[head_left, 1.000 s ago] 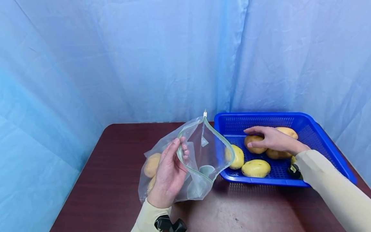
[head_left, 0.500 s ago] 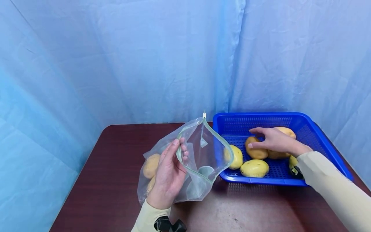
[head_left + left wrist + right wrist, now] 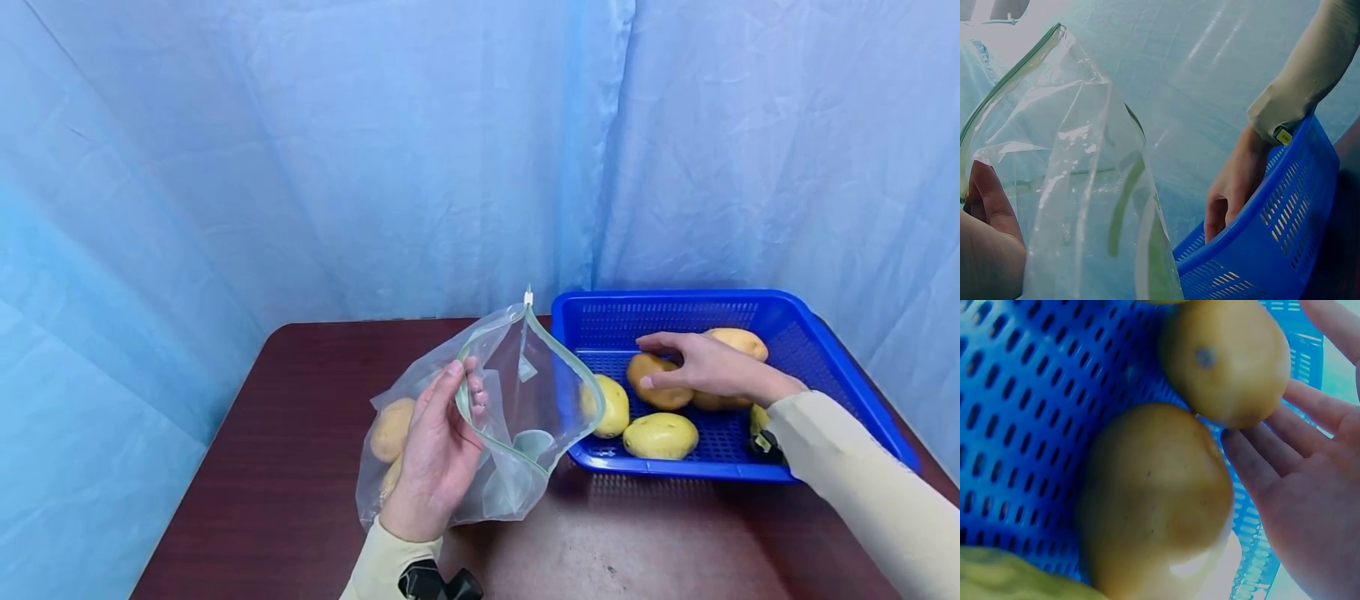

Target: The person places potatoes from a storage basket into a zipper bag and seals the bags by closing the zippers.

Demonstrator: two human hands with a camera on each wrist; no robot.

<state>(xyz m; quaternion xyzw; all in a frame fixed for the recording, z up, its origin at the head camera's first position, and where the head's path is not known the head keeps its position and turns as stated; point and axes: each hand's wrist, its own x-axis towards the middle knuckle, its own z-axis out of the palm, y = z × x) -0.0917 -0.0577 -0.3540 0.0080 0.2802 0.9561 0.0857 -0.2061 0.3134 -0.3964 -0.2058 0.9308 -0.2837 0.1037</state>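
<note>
step: bagging potatoes | my left hand [image 3: 435, 450] pinches clear zip-top plastic bag [image 3: 517, 400] rim open | my right hand [image 3: 705, 367], fingers loosely spread, touches brownish-yellow oval potato [image 3: 654, 379] in right blue perforated plastic basket [image 3: 825, 350] | next, I judge: curl fingers round it

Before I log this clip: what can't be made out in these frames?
- Head view: whether the right hand grips the potato under it or only rests on it; the fingers cover the contact.
- Head view: how many potatoes lie in the bag; the left hand and cloudy plastic hide them.
- Right wrist view: the basket rim is cut off by the frame edges.
- Left wrist view: the basket's contents, hidden behind its wall.
</note>
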